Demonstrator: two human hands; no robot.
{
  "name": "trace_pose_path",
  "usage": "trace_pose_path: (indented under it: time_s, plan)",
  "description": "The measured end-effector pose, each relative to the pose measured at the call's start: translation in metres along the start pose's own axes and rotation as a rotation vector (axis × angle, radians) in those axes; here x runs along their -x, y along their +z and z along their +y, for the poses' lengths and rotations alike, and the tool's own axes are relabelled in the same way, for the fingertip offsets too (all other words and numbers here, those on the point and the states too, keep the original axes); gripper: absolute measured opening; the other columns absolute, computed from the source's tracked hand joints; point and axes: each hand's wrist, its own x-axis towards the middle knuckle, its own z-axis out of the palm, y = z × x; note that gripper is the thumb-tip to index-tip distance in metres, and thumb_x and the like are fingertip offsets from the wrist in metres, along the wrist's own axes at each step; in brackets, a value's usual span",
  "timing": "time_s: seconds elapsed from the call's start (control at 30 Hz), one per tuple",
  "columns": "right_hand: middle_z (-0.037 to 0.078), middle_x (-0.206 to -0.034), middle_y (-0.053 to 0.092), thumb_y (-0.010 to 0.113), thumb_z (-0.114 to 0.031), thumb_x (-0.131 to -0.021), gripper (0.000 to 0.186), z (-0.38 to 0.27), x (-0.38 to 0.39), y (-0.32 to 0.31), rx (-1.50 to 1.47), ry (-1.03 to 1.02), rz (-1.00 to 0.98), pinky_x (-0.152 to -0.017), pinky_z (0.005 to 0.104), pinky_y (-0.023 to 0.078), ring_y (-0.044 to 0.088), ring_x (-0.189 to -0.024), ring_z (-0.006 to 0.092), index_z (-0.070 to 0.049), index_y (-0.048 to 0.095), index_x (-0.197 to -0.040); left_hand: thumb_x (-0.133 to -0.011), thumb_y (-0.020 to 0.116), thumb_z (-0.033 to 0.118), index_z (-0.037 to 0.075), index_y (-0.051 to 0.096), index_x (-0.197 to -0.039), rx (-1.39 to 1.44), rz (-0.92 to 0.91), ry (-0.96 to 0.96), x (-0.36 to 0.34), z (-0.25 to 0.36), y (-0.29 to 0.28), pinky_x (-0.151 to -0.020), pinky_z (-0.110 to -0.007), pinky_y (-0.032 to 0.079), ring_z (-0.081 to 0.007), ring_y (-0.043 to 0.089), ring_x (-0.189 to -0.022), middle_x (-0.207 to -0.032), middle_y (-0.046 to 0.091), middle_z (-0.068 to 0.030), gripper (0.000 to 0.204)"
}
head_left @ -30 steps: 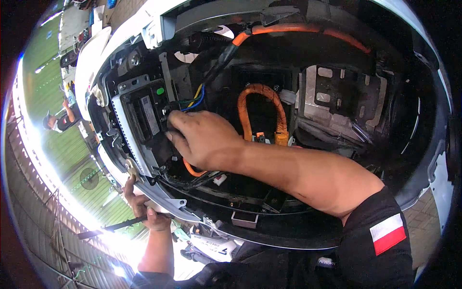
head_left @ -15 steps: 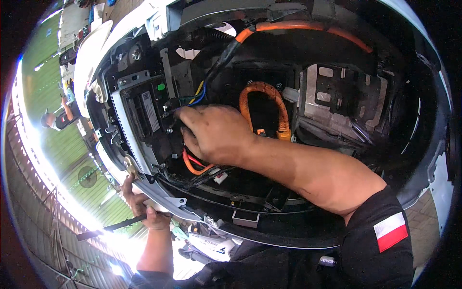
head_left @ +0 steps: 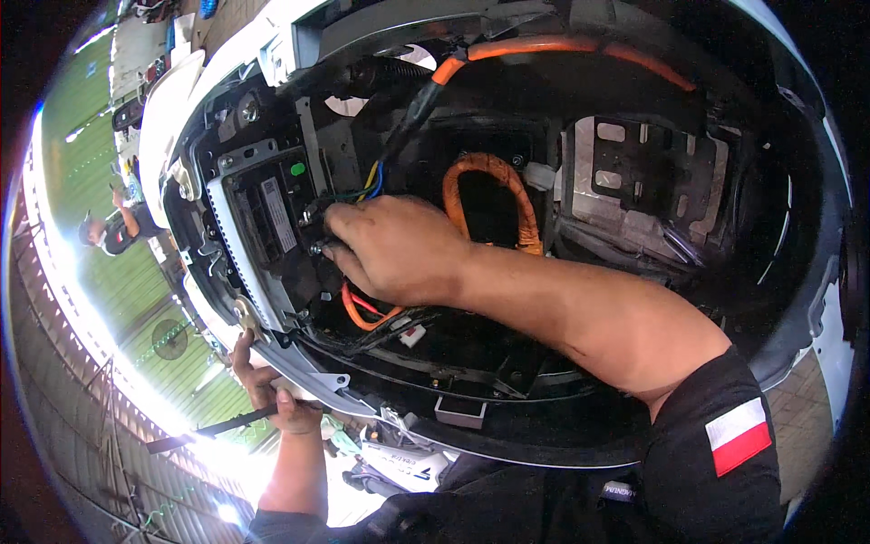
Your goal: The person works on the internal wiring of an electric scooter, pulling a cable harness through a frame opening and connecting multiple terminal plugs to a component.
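Note:
My right hand (head_left: 394, 245) reaches into a dark vehicle compartment, thumb and index finger curled at the terminals of a black controller (head_left: 272, 258) with a finned silver edge; what they hold is hidden. A small bolt (head_left: 316, 249) shows between them. Blue, yellow and green wires (head_left: 372, 186) lead to the terminals, and orange cables (head_left: 494, 163) loop behind and below my hand. My left hand (head_left: 276, 390) grips the pale rim (head_left: 317, 379) of the body at lower left, fingers curled, with a long dark strip (head_left: 195, 435) at its thumb.
A perforated metal bracket (head_left: 643, 181) sits in the right of the compartment. A thick orange-and-black cable (head_left: 553, 47) runs along the top. Outside, another person (head_left: 122, 236) in dark clothing is at the upper left, and a white vehicle (head_left: 403, 462) stands below the rim.
My right hand has shifted slightly to the right along the controller's terminals, uncovering the bolt and more of the red and orange cables beneath. My left hand remains on the rim.

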Motion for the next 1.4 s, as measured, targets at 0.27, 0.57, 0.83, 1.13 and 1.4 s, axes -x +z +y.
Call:
trace_pose_path:
  time_s: [0.27, 0.57, 0.83, 1.13, 1.4]
  plan:
    - [0.023, -0.081, 0.065, 0.058, -0.026, -0.091, 0.028, 0.004, -0.002, 0.003, -0.027, -0.007, 0.014, -0.071, 0.0518, 0.050, 0.065, -0.078, 0.0427, 0.002, 0.057, -0.091, -0.087, 0.053, 0.051, 0.000, 0.049, -0.080, -0.101, -0.012, 0.135, -0.005, 0.001, 0.000, -0.109, -0.051, 0.033, -0.0391, 0.041, -0.132, -0.140, 0.038, -0.0297, 0.052]
    - [0.024, -0.077, 0.064, 0.059, -0.026, -0.091, 0.027, 0.002, 0.001, -0.002, -0.024, 0.003, 0.021, -0.068, 0.0529, 0.050, 0.064, -0.076, 0.0432, 0.002, 0.057, -0.090, -0.086, 0.055, 0.053, 0.002, 0.049, -0.080, -0.093, 0.020, 0.085, 0.001, 0.000, -0.002, -0.109, -0.049, 0.032, -0.0375, 0.042, -0.130, -0.142, 0.036, -0.0279, 0.052]
    - [0.025, -0.081, 0.065, 0.059, -0.026, -0.090, 0.029, -0.015, 0.003, -0.018, 0.179, 0.017, -0.042, -0.071, 0.0515, 0.050, 0.064, -0.079, 0.0430, 0.002, 0.060, -0.095, -0.089, 0.046, 0.056, 0.002, 0.052, -0.076, -0.258, 0.008, 0.208, -0.009, 0.003, -0.003, -0.108, -0.053, 0.027, -0.0388, 0.042, -0.127, -0.135, 0.048, -0.0283, 0.056]
    - [0.007, -0.076, 0.059, 0.037, -0.052, -0.102, 0.055, -0.085, 0.062, -0.067, -0.878, 0.755, 0.139, -0.064, 0.0309, 0.051, 0.061, -0.070, 0.0182, -0.002, 0.057, -0.116, -0.090, 0.043, 0.031, 0.009, 0.060, -0.079, -0.292, -0.005, 0.309, -0.011, 0.005, -0.008, -0.112, -0.053, 0.016, -0.0368, 0.047, -0.127, -0.126, 0.060, -0.0163, 0.030]
    - [0.023, -0.108, 0.065, 0.022, -0.073, -0.092, 0.081, -0.193, 0.101, -0.026, -1.187, 0.532, 0.269, -0.093, 0.0459, 0.052, 0.064, -0.107, 0.0382, -0.008, 0.048, -0.133, -0.097, 0.045, 0.023, 0.002, 0.059, -0.085, 0.533, -0.046, -0.111, 0.009, 0.022, -0.047, -0.086, -0.039, 0.048, -0.0219, 0.061, -0.090, -0.097, 0.065, -0.0143, 0.028]
